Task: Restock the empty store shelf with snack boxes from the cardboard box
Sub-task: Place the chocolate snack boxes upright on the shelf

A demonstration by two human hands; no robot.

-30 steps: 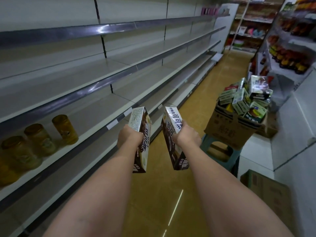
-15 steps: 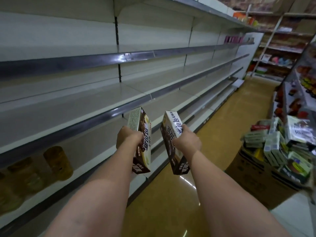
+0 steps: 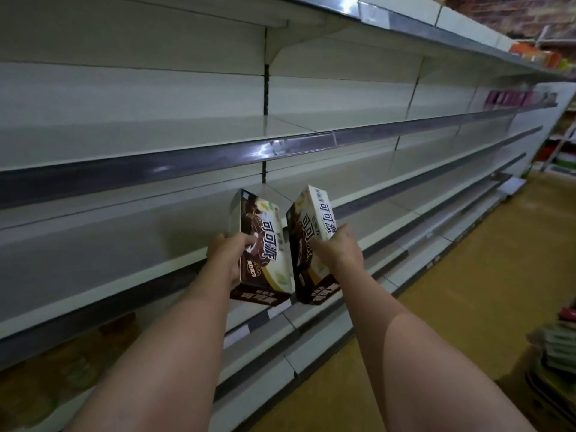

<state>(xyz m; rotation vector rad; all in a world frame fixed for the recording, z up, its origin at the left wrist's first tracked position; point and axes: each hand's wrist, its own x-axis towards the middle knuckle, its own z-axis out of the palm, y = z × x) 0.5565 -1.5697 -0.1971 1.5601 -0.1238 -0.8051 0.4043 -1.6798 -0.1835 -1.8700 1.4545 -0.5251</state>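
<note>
head view: aisle, bare shelf (image 3: 311, 126) runs.
left hand (image 3: 226, 260): clamped on left snack box (image 3: 265, 254), off shelf's front edge.
right hand (image 3: 338, 255): clamped on right snack box (image 3: 313, 244), alongside.
progress: no boxes shelved; nearly all left.

Glossy printed cardboard snack boxes (image 3: 265, 254) meet matt white painted metal shelves (image 3: 131, 135). Their front rails (image 3: 187, 160) gleam like polished plastic.

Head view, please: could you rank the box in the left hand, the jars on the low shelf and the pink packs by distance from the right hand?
1. Box in the left hand, just left of the right hand.
2. Jars, low left, dim.
3. Pink packs, far up the aisle, right.
</note>
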